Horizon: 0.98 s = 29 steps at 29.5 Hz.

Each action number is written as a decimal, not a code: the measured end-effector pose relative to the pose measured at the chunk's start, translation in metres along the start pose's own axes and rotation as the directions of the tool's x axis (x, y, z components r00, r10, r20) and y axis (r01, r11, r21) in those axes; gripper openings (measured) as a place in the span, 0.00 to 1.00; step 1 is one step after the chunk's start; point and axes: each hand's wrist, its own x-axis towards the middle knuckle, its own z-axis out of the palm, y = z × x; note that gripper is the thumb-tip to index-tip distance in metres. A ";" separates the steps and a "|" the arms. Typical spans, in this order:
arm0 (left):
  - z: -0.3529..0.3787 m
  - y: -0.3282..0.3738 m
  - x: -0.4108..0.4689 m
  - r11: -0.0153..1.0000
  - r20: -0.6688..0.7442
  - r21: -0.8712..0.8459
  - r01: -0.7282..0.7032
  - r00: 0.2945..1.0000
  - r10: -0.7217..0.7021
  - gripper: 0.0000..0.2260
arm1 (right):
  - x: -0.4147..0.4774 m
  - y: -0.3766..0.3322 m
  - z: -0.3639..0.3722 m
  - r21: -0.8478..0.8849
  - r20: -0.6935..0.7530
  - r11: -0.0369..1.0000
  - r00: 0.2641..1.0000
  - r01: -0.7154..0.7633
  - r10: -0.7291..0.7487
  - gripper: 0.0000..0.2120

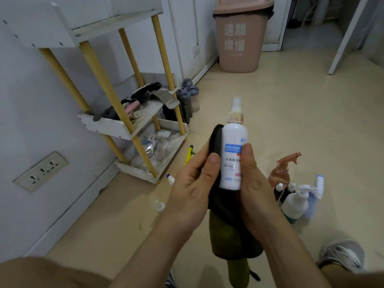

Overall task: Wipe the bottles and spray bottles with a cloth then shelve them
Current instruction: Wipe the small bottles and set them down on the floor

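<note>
- White spray bottle point(233, 156): held upright in mid-air above the floor point(291, 113), between both hands, nozzle uppermost, label facing the camera.
- Right hand point(254, 183): clamped on the bottle's lower right side, thumb laid across the label edge, fingers hidden behind.
- Left hand point(193, 179): grips the dark cloth point(216, 140) and presses it against the bottle's left side, thumb on the fabric. The rest of the cloth hangs below both hands.
- Shelf unit point(108, 123): white trays on yellow posts, standing against the wall to the left, well apart from the held bottle. The middle and bottom trays hold dusty clutter.
- On the floor to the right: an amber trigger bottle point(280, 173), a white trigger bottle point(295, 204) and several smaller bottles, clustered close together.
- A yellow-green sprayer point(190, 153) lies on the floor beside the shelf base.
- Two grey bottles point(188, 96) stand at the shelf's far corner.
- A lidded bin point(241, 38) stands by the far wall.
</note>
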 end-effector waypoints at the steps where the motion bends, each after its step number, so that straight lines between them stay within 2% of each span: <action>1: 0.002 0.000 0.001 1.000 -0.014 0.004 -0.021 1.000 0.021 0.21 | -0.001 -0.002 0.000 -0.003 0.060 1.000 0.998 0.003 -0.003 0.20; 3: 0.001 0.003 0.006 0.999 -0.075 -0.029 -0.029 0.997 0.027 0.20 | -0.002 -0.005 0.000 -0.101 0.146 0.995 0.989 0.011 0.004 0.20; 6: -0.007 0.007 0.016 0.992 -0.194 -0.123 -0.013 0.981 -0.011 0.13 | -0.003 -0.002 0.003 -0.421 0.148 0.906 0.989 0.043 0.022 0.20; 9: -0.006 0.010 0.016 0.980 -0.156 -0.198 0.011 0.987 -0.042 0.11 | -0.002 0.009 0.006 -0.553 0.063 0.824 0.992 0.124 -0.107 0.22; 12: -0.003 0.007 0.013 0.984 -0.128 -0.180 0.009 0.991 -0.032 0.12 | -0.003 0.011 0.004 -0.672 0.001 0.721 0.973 0.170 -0.229 0.12; 14: -0.003 0.001 0.012 0.991 -0.165 -0.130 -0.010 0.986 -0.011 0.13 | -0.005 0.009 0.005 -0.772 -0.033 0.609 0.946 0.180 -0.322 0.06; 17: -0.005 -0.003 0.015 0.987 -0.270 -0.160 -0.018 0.963 -0.026 0.13 | -0.008 0.005 0.009 -0.871 -0.023 0.454 0.905 0.190 -0.424 0.11; 18: -0.008 -0.003 0.016 0.988 -0.300 -0.153 -0.026 0.954 -0.021 0.13 | -0.010 0.002 0.010 -0.868 -0.012 0.455 0.907 0.199 -0.420 0.10; 22: -0.021 0.002 0.019 0.996 -0.354 -0.067 -0.065 0.935 0.038 0.12 | -0.014 -0.013 0.011 -0.738 0.007 0.627 0.932 0.249 -0.362 0.17; 25: -0.019 0.004 0.019 0.996 -0.341 -0.019 -0.082 0.938 0.070 0.11 | -0.016 -0.011 0.023 -0.491 0.019 0.831 0.956 0.263 -0.292 0.13; 27: -0.017 0.005 0.020 0.997 -0.335 0.023 -0.075 0.939 0.078 0.11 | -0.018 -0.003 0.034 -0.506 0.056 0.812 0.951 0.291 -0.306 0.14; 29: -0.017 0.005 0.020 0.998 -0.348 0.025 -0.063 0.935 0.068 0.12 | -0.019 0.007 0.043 -0.634 0.116 0.692 0.928 0.344 -0.355 0.21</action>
